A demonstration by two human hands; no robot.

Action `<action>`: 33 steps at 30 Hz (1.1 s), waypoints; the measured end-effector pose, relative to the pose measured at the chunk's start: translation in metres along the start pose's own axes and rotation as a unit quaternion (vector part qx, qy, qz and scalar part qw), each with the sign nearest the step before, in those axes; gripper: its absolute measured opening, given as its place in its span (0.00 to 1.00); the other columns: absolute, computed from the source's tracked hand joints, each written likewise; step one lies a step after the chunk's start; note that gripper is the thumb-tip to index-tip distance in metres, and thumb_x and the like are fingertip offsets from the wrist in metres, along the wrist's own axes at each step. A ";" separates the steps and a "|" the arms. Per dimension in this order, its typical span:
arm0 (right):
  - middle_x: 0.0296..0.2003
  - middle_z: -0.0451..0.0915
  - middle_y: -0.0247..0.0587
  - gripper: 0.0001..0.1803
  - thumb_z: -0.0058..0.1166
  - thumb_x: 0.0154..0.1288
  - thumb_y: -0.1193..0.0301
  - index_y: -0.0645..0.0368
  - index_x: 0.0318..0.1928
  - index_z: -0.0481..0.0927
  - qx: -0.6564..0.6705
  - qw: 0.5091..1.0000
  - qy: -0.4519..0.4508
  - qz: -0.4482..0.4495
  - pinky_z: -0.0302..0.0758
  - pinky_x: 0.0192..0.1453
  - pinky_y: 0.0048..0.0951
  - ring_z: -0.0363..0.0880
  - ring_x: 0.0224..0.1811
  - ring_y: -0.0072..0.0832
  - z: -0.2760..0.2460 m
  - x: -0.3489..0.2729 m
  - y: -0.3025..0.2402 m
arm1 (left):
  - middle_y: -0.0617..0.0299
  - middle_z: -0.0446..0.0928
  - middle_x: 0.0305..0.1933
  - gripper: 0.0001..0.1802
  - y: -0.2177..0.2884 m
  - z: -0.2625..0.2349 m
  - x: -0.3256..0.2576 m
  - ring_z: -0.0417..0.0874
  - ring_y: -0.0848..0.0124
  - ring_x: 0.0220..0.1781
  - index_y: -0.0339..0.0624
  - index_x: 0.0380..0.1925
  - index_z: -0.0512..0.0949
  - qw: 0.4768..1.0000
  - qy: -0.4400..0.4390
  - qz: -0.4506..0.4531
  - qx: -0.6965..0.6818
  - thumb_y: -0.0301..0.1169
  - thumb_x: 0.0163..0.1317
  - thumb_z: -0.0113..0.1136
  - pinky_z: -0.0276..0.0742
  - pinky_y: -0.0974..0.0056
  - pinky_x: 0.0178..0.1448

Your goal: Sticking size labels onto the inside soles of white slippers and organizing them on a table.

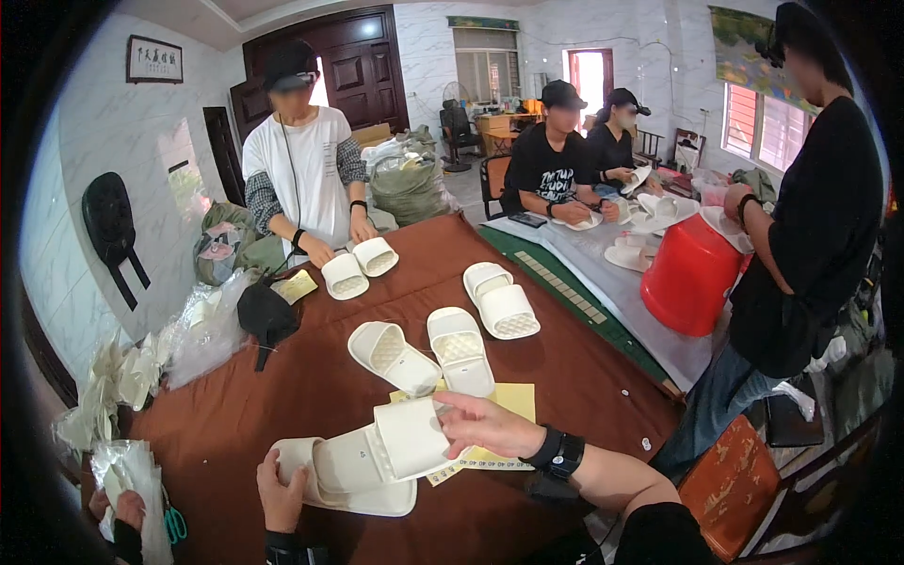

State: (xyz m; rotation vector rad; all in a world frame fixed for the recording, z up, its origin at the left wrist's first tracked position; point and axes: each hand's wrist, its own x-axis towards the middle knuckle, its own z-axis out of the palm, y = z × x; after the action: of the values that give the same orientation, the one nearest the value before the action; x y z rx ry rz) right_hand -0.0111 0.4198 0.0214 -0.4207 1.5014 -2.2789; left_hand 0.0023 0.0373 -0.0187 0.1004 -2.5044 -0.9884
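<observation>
Lower sandal [391,498], cream, is laid on the brown tablecloth [217,424] at the near side, strap end to the left. That end is gripped by the left hand [281,494], thumb on the near side of the strap, fingers curled round the outer edge. Across it, partly covering it, is placed the upper sandal [403,438], turned the other way, strap end to the right. The strap is touched by the right hand [490,426], forefinger stretched out and the other fingers bent; whether the sandal is pinched there cannot be told. A black wristband [562,455] is worn on the right wrist.

Yellow paper [513,400] is partly hidden beneath the right hand and the sandals. Further cream sandals [460,350] are set out just beyond, some overlapping. To the left, a black cap [266,313] is noted near clear plastic bags [207,325]. Across the table, two sandals [346,276] are handled by a co-worker [309,165] in a white top. Teal-handled scissors [174,524] are seen at lower left.
</observation>
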 end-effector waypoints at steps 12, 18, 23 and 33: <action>0.54 0.67 0.42 0.41 0.47 0.70 0.75 0.61 0.73 0.37 0.028 0.991 -0.123 0.037 0.73 0.59 0.33 0.70 0.50 0.24 0.023 0.003 0.018 | 0.52 0.77 0.30 0.11 0.023 -0.010 -0.007 0.79 0.59 0.34 0.34 0.38 0.79 0.993 0.012 0.114 -0.016 0.24 0.53 0.60 0.75 0.59 0.43; 0.54 0.66 0.41 0.40 0.47 0.70 0.74 0.59 0.74 0.37 0.038 0.991 -0.124 0.028 0.72 0.62 0.36 0.70 0.51 0.23 0.030 0.002 0.025 | 0.53 0.77 0.27 0.09 0.036 -0.010 -0.010 0.77 0.64 0.27 0.36 0.35 0.81 0.990 0.039 0.132 -0.022 0.23 0.53 0.60 0.74 0.63 0.33; 0.53 0.66 0.40 0.40 0.47 0.70 0.75 0.59 0.74 0.38 0.059 0.989 -0.132 0.035 0.70 0.63 0.39 0.70 0.49 0.23 0.030 0.007 0.040 | 0.53 0.78 0.27 0.10 0.041 -0.008 -0.010 0.77 0.63 0.26 0.37 0.35 0.81 0.994 0.014 0.105 -0.038 0.23 0.52 0.59 0.73 0.63 0.32; 0.61 0.62 0.51 0.42 0.48 0.68 0.77 0.65 0.72 0.35 0.078 0.990 -0.111 0.035 0.72 0.60 0.33 0.69 0.56 0.28 0.041 0.005 0.039 | 0.54 0.80 0.30 0.09 0.051 -0.014 -0.015 0.79 0.61 0.32 0.37 0.35 0.82 0.991 -0.040 0.108 -0.063 0.24 0.51 0.59 0.75 0.61 0.39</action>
State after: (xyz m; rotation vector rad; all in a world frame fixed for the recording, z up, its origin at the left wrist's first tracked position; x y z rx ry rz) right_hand 0.0086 0.3704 0.0013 -0.5477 1.2025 -2.1931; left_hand 0.0265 0.0700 0.0188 -0.2489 -2.4530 -1.0744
